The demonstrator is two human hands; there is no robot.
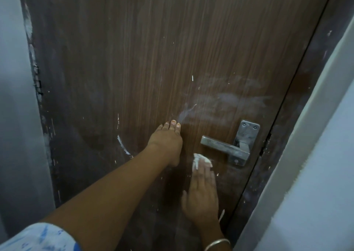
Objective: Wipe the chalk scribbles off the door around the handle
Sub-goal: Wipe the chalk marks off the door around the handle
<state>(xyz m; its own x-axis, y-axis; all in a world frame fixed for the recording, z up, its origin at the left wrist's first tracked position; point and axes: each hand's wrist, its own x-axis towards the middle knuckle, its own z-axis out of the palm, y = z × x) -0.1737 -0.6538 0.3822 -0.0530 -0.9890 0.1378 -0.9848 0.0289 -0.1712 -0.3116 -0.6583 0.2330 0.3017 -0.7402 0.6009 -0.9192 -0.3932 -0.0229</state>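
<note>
On the brown door [118,63], a white chalk arc [122,145] curves just left of your left hand [165,141], which rests flat on the wood with its fingers straight and together. Your right hand [201,191], motion-blurred, presses a white wad of cloth [199,159] against the door with straight fingers, just below the metal handle [224,147]. Pale chalk smears [220,105] spread above the handle.
</note>
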